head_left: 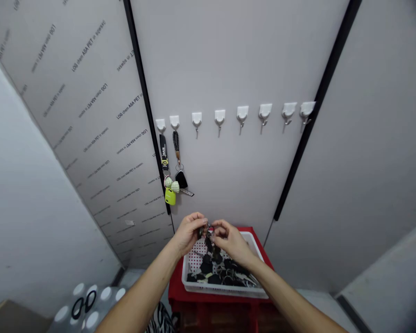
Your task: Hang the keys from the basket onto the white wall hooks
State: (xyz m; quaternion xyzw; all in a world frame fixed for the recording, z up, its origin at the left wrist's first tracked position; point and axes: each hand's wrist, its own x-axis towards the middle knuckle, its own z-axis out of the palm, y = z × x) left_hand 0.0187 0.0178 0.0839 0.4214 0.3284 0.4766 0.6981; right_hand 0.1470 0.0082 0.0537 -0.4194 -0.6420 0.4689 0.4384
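Observation:
Above a white plastic basket point(229, 290), both hands meet at a bunch of keys point(208, 241) on a metal ring. My left hand point(191, 232) pinches the bunch from the left, its fingers closed on dark pieces I cannot make out well. The fingers of my right hand point(231, 241) close on the ring from the right. Below them in the basket lie many loose keys and key fobs point(215, 279), mostly black with metal blades and rings. My right forearm and hand cover part of the basket's right side.
White adhesive hooks point(219, 115) run in a row along the grey panel. A dark strap with a lime-green fob point(170, 196) and a braided strap with a black car key point(181, 179) hang at left. The basket rests on a red stand point(177, 296). Black-handled scissors point(83, 304) lie on wrapped bottles.

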